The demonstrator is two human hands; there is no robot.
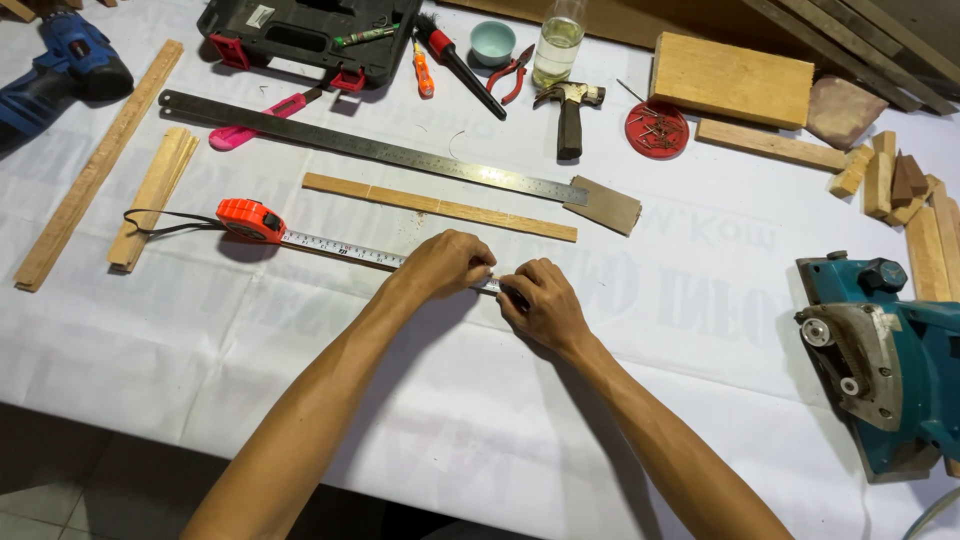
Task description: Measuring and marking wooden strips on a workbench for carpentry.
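An orange tape measure [251,220] lies on the white table cover, its metal blade [340,246] pulled out to the right. My left hand [445,264] presses down on the blade near its end, over a thin wooden strip that it mostly hides. My right hand [540,300] touches the blade's tip right beside the left hand, fingers pinched; a small dark thing, perhaps a pencil, seems to be in them. Another long wooden strip [440,206] lies just beyond both hands.
A long steel ruler [370,150] and a sandpaper piece [605,205] lie beyond. A teal power planer [885,360] stands at right, wood blocks [900,185] behind it. Hammer [570,115], nail lid [656,130], pliers [512,75], black tool case [300,35], blue drill [55,75] line the back.
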